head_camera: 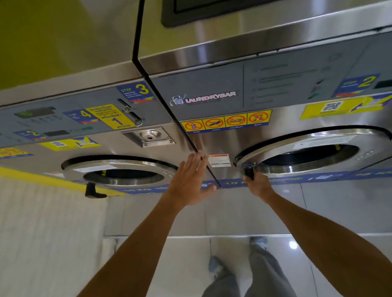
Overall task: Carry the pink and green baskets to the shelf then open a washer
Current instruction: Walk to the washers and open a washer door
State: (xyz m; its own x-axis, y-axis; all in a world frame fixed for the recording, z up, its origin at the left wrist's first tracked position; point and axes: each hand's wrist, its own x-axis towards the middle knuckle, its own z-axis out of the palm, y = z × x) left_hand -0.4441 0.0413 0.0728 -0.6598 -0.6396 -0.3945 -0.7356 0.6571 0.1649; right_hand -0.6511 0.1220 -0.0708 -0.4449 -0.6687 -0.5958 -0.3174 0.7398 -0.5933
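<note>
Two steel front-load washers stand side by side before me. The right washer (284, 118) has a round door (312, 152) with a black handle (249, 172) at its left rim. My right hand (259, 185) is closed around that handle. My left hand (189, 183) lies flat with fingers spread against the steel front, right at the seam between the two machines. The right door looks shut or barely lifted at its left edge; I cannot tell which. No pink or green basket is in view.
The left washer (65, 129) has its own round door (122, 172) with a black handle (92, 190), a coin slot and step stickers. My legs and shoes (239, 277) stand on glossy pale floor tiles. A raised tiled plinth runs under the machines.
</note>
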